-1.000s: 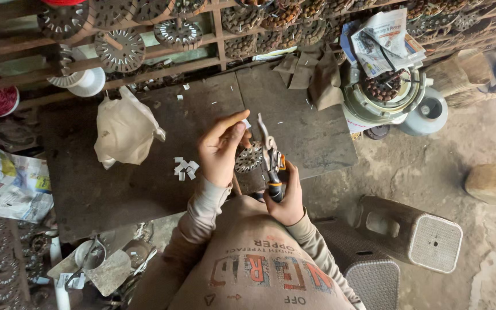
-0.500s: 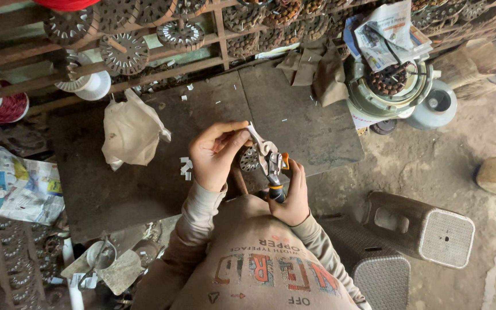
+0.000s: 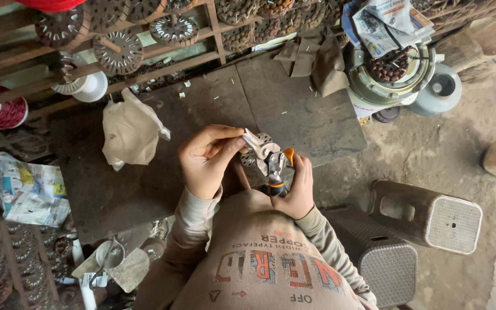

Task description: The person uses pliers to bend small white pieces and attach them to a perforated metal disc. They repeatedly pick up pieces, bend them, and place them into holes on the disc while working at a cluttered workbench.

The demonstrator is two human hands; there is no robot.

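right hand point(image 3: 299, 189) grips snips point(image 3: 271, 161); left hand point(image 3: 205, 161) pinches strip point(image 3: 254, 139).

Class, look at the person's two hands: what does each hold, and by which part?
The right hand grips snips by the orange-and-black handles. The left hand pinches a small pale strip at the blades.

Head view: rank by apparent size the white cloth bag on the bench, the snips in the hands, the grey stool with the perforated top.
1. Grey stool, though it sits lower than the bench, so true scale is unsure.
2. White cloth bag, looks close to the stool; order between them is not firm.
3. Snips, clearly smallest, held in the right hand.
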